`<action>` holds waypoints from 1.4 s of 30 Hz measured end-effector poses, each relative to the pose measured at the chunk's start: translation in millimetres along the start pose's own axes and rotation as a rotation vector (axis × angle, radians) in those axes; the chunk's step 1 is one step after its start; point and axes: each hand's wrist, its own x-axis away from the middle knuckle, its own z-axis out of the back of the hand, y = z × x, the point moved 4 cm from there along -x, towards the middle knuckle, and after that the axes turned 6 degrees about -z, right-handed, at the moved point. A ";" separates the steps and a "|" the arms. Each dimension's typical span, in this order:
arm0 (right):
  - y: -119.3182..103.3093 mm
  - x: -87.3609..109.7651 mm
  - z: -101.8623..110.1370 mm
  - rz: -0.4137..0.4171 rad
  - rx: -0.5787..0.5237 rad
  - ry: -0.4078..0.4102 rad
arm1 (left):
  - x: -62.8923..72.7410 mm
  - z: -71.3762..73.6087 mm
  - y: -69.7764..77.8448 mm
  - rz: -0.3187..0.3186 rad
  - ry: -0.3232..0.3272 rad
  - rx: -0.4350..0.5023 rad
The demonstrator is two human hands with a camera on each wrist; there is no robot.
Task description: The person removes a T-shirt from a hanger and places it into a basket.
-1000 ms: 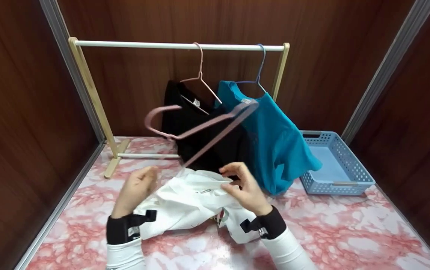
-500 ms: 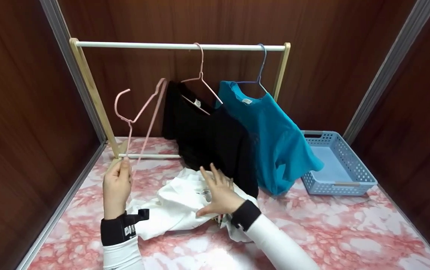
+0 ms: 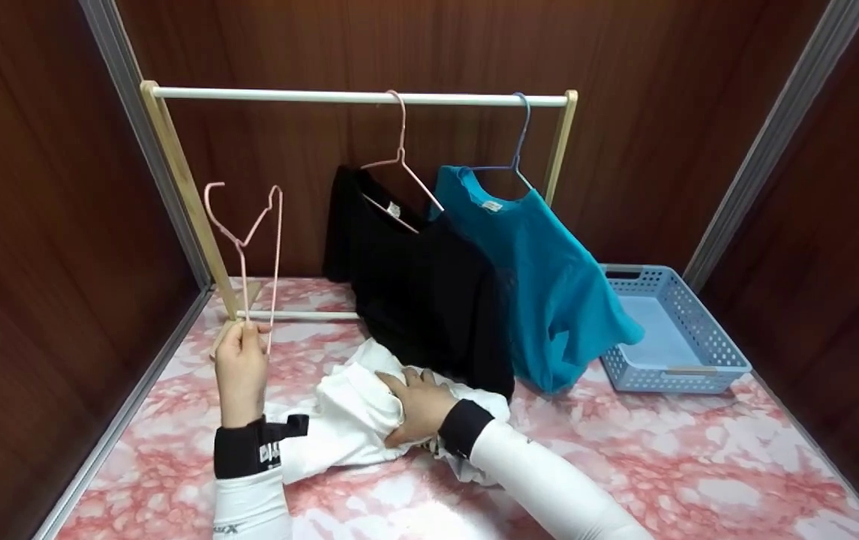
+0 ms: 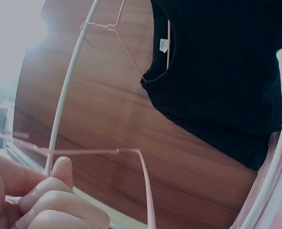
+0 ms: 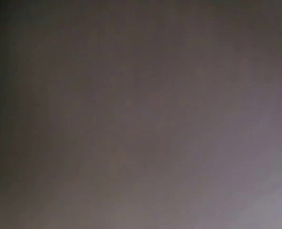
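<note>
In the head view my left hand holds a pink clothes hanger by one side, pinched between thumb and fingers. The hanger stands upright with its hook at the top left; the left wrist view shows the curled fingers around it. A crumpled white shirt lies on the table. My right hand rests on the shirt, thumb and index finger spread apart with fabric between them. Its other fingertips are partly hidden. The right wrist view is only a dark blur.
Behind the hands stands a clothes rack with a white bar and wooden legs. A black shirt hangs from it on a pink hanger, and a blue shirt on a blue one. A light blue basket sits at right.
My left hand took hold of the pink hanger, which swung left and upright. The right hand moved left and down onto the white shirt, whose fabric is pushed up beside it.
</note>
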 end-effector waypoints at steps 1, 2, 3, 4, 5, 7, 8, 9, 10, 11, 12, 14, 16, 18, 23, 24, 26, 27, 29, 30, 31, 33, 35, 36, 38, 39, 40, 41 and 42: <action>-0.7 -0.1 0.2 0.014 0.020 0.029 | -1.9 -2.3 0.6 0.021 -0.010 0.024; -1.1 -0.6 0.7 0.031 0.039 0.060 | -3.9 -4.6 1.6 0.040 -0.018 0.052; -1.4 -1.0 1.5 0.055 0.053 0.093 | -6.3 -6.9 2.7 0.055 -0.032 0.069; -1.5 -1.4 2.7 0.077 0.058 0.123 | -8.6 -9.1 3.9 0.069 -0.043 0.089; -1.3 -1.8 4.1 0.103 0.059 0.156 | -10.9 -11.1 5.3 0.076 -0.052 0.098; 0.1 -2.3 7.4 0.150 0.040 0.209 | -15.8 -14.5 7.8 0.087 -0.070 0.112; 1.5 -2.4 9.4 0.171 0.019 0.234 | -18.3 -15.5 8.8 0.083 -0.073 0.110; 3.2 -2.1 11.6 0.187 -0.008 0.257 | -20.8 -16.6 9.1 0.083 -0.079 0.102; 5.1 -1.3 14.6 0.195 -0.043 0.277 | -23.2 -17.6 9.5 0.085 -0.083 0.100; 7.2 -0.3 18.2 0.203 -0.079 0.301 | -25.4 -18.4 9.6 0.090 -0.090 0.097; 9.6 1.1 22.4 0.207 -0.118 0.327 | -27.5 -19.1 9.7 0.097 -0.097 0.091; 14.3 4.9 33.1 0.213 -0.206 0.385 | -31.8 -20.3 10.0 0.111 -0.116 0.092; 18.5 10.0 46.4 0.219 -0.299 0.440 | -36.2 -21.2 11.2 0.119 -0.136 0.092; 22.9 15.5 60.1 0.226 -0.363 0.499 | -40.8 -22.1 12.9 0.121 -0.155 0.097; 35.9 32.2 87.4 0.265 -0.440 0.617 | -50.9 -24.7 19.2 0.136 -0.182 0.114; 39.7 35.8 91.2 0.276 -0.449 0.636 | -52.7 -24.9 20.9 0.137 -0.184 0.103; 48.5 43.1 97.1 0.299 -0.470 0.673 | -57.0 -25.4 24.7 0.134 -0.182 0.085; 53.7 46.8 99.2 0.309 -0.476 0.693 | -59.6 -25.6 26.5 0.133 -0.182 0.077; 64.3 55.7 103.3 0.321 -0.494 0.722 | -65.2 -25.6 30.2 0.128 -0.179 0.061; 69.4 60.9 105.3 0.326 -0.502 0.734 | -68.3 -25.3 32.3 0.124 -0.177 0.047; 75.0 66.5 106.7 0.330 -0.515 0.742 | -71.6 -25.3 34.1 0.124 -0.177 0.043; 87.2 78.5 109.2 0.325 -0.527 0.757 | -78.7 -24.9 37.9 0.124 -0.176 0.030; 100.8 91.4 111.8 0.301 -0.545 0.771 | -86.4 -24.7 41.8 0.122 -0.170 0.021; 108.3 98.2 113.0 0.286 -0.550 0.782 | -90.4 -24.4 43.6 0.122 -0.167 0.012; 124.7 111.3 115.6 0.248 -0.572 0.799 | -98.4 -23.8 47.1 0.122 -0.158 0.000; 133.5 117.8 116.8 0.224 -0.589 0.807 | -102.5 -23.3 48.8 0.120 -0.155 -0.011; 142.3 124.2 118.3 0.203 -0.609 0.811 | -106.4 -22.5 50.4 0.120 -0.154 -0.023; 151.5 130.3 119.6 0.186 -0.624 0.816 | -110.1 -21.5 52.0 0.124 -0.155 -0.032; 160.2 136.0 121.3 0.165 -0.636 0.824 | -113.6 -20.4 53.4 0.128 -0.157 -0.040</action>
